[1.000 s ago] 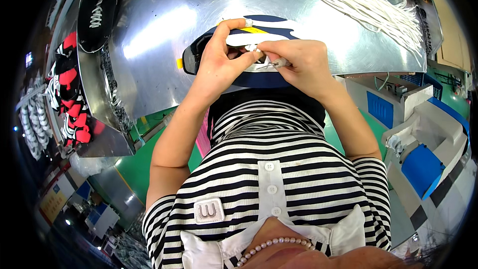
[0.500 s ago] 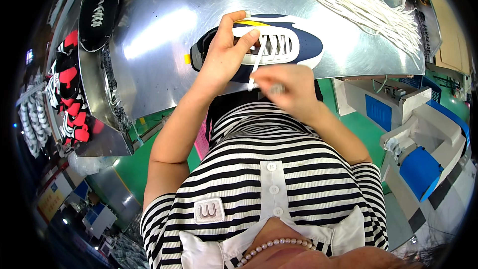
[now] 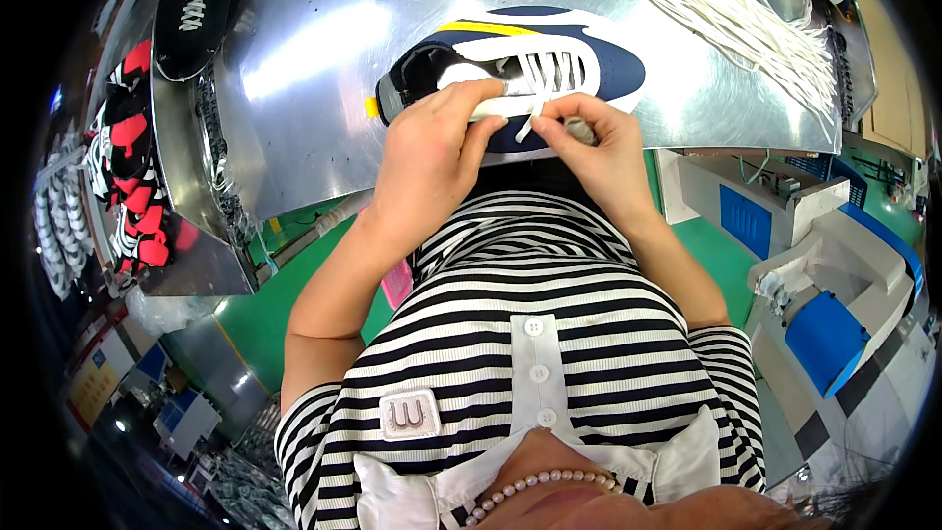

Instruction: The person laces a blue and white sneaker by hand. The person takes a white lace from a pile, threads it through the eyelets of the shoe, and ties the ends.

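Note:
A navy, white and yellow sneaker (image 3: 618, 64) lies on the metal table with its toe toward the right. A white shoelace (image 3: 542, 98) crosses its front eyelets, and a loose end hangs over the near side. My left hand (image 3: 437, 147) is closed on the sneaker's near eyelet edge, thumb outside and fingertips reaching into the opening. Close to the near eyelets, my right hand (image 3: 603, 147) pinches the lace between thumb and forefinger. A small greyish, rounded object (image 3: 581, 131) shows within its curled fingers; its kind I cannot make out.
A bundle of white laces (image 3: 706, 15) lies at the right of the metal table (image 3: 304, 128). Black shoes (image 3: 191, 20) stand at the far left, beside red, black and white shoe parts (image 3: 132, 177). A grey machine with a blue drum (image 3: 829, 339) is at the right.
My left hand has moved from over the sneaker's top to its near eyelet edge. My right hand has come up to the near eyelets, and the pulled lace has slackened.

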Tool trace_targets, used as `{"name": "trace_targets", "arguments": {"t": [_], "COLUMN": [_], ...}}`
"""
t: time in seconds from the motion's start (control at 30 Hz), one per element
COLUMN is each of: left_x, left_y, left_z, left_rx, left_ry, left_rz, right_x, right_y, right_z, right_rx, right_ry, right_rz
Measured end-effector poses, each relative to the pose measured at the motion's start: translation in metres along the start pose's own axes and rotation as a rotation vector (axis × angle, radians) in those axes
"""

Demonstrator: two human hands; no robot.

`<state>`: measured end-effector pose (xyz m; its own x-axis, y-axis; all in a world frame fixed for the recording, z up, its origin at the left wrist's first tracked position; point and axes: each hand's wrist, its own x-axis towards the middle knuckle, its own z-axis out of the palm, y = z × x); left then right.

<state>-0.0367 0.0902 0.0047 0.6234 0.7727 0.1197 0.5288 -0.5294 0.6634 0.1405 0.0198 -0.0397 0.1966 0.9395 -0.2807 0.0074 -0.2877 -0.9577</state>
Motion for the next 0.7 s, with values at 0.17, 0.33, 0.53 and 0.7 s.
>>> {"name": "trace_targets", "arguments": {"t": [0.17,0.33,0.53,0.7], "left_x": [0.004,0.008,0.007,0.008], "left_y": [0.004,0.006,0.002,0.003], "left_z": [-0.003,0.009,0.017,0.016], "left_rx": [-0.063,0.095,0.115,0.106], "left_ry": [-0.062,-0.058,0.053,0.006], "left_rz": [-0.073,-0.1,-0.018,-0.112], "right_x": [0.005,0.018,-0.003,-0.022], "right_y": [-0.007,-0.002,0.002,-0.008], "right_z": [-0.001,0.008,-0.006,-0.013], "right_rx": [-0.019,0.001,-0.1,-0.176], "right_ry": [0.085,0.137,0.056,-0.003], "right_rz": [-0.14,-0.253,-0.212,-0.197]}}
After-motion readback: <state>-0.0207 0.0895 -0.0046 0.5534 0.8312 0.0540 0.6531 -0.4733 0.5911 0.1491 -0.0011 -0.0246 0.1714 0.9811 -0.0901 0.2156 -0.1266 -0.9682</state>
